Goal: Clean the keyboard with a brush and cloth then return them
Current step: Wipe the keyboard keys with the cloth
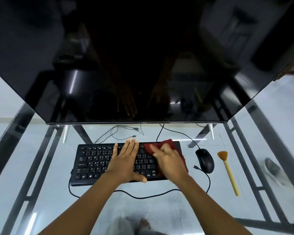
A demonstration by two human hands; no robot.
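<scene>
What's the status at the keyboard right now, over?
Left hand flat on keyboard. Right hand presses red cloth on keyboard's right end. Brush lies untouched right of mouse; nothing blocking.

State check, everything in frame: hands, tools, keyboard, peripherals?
keyboard: right end under cloth
cloth: spread on keyboard, under right hand
brush: lying unused, right of mouse
mouse: untouched, beside keyboard
monitor: screen dark
left hand: flat, pressing keyboard
right hand: pressing cloth, blurred

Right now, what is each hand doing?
Left hand: open, flat on the keyboard.
Right hand: open, pressing the red cloth onto the keyboard.
</scene>
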